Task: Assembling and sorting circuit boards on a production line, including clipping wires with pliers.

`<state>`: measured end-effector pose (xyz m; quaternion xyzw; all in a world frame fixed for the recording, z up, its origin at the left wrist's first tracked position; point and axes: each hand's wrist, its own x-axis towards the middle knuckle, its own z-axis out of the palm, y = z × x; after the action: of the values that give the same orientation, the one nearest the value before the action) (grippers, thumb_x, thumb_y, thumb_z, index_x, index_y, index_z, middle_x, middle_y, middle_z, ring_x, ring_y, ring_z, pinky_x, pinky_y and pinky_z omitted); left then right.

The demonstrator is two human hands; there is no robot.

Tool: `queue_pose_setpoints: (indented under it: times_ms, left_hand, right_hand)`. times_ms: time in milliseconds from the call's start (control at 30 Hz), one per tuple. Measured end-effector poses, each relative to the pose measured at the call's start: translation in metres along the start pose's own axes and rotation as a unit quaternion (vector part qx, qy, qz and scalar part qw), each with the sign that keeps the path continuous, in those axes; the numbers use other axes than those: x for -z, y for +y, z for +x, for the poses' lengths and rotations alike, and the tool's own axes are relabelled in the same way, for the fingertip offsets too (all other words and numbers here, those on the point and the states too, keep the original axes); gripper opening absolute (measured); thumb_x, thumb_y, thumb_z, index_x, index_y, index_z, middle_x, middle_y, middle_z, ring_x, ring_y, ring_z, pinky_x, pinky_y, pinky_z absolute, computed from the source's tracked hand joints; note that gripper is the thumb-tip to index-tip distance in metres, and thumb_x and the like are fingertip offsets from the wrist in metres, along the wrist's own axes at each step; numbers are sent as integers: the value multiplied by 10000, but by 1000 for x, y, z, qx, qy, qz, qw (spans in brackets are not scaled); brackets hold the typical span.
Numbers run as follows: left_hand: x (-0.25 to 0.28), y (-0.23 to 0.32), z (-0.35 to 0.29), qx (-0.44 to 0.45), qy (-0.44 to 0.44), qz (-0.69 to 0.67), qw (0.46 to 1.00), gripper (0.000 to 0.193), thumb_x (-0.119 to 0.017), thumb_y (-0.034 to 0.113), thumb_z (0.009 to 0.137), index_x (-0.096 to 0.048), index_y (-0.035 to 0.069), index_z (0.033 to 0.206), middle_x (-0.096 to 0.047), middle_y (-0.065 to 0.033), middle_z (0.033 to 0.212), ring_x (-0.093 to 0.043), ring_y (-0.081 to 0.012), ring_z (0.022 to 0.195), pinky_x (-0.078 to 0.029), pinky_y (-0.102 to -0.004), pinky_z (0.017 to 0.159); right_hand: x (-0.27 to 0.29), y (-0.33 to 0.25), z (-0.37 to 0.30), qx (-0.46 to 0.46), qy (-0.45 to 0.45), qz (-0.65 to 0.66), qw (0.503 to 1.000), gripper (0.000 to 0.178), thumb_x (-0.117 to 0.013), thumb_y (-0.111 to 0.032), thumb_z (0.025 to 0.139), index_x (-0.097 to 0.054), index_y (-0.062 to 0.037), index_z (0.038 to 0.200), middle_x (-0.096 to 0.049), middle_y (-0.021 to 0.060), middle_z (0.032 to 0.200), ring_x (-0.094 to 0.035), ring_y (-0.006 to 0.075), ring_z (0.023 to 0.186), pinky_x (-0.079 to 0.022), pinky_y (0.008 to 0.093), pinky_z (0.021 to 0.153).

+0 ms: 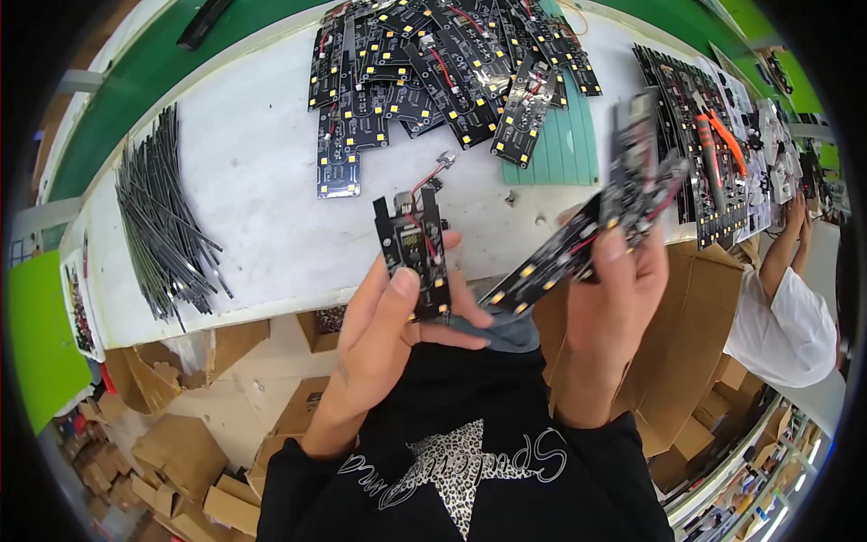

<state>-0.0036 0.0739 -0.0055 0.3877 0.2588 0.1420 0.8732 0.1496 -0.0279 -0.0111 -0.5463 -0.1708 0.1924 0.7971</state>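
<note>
My left hand (372, 316) holds a narrow black circuit board (414, 253) upright, thumb across its lower front and fingers behind. A red wire runs along this board, and a small metal connector dangles near its top end. To the right, my right hand (616, 280) is closed on several black circuit boards (546, 262) with yellow-white LEDs and red wires, fanned at different angles. Their upper ends are smeared by motion. Both hands are over the table's near edge, apart from each other. Beyond them lies a heap of similar circuit boards (397, 54).
A green mat (564, 158) lies partly under the heap. Long black strips (163, 217) are bundled at the left. At the right, orange-handled pliers (722, 140) rest on rows of boards (668, 90). Cardboard boxes (673, 343) stand below the edge. A co-worker (781, 325) is at far right.
</note>
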Motion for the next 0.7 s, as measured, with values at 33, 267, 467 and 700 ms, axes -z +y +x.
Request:
queue_pose_setpoints:
  times_ms: [33,267,467,700]
  left_hand:
    - [-4,-1,2,8,-6,-25,1000,474,-333,269,1000,-287,-34,1362,-561,-168,1019,-627,-293,935,-580,-408,737]
    - [-6,-5,7,58,-66,-53,995,460,-413,81,960,-248,15,1383,-529,-217,1201,-617,-331,1009,-593,-425,731]
    - [4,-3,11,103,-121,-36,987,474,-475,-15,917,-285,-38,1351,-572,-259,1151,-610,-345,1047,-596,-422,720]
    - [10,4,15,172,-154,-65,971,382,-457,95,954,-359,-52,1293,-603,-265,1084,-646,-328,952,-594,-395,697]
  right_hand:
    - [0,0,-5,-45,-41,26,998,430,-623,-12,836,-477,57,1235,-615,107,1107,-588,128,958,-467,270,845]
    - [-8,5,-18,-141,-88,34,986,323,-625,20,847,-524,49,1152,-648,90,982,-609,101,841,-497,235,727]
    - [-3,-2,-13,-160,-118,-7,980,282,-647,27,829,-564,52,1097,-660,68,925,-594,69,783,-488,219,667]
    - [-3,-12,-6,-162,-141,-63,975,241,-677,30,793,-608,42,1024,-663,51,884,-587,64,760,-481,218,662]
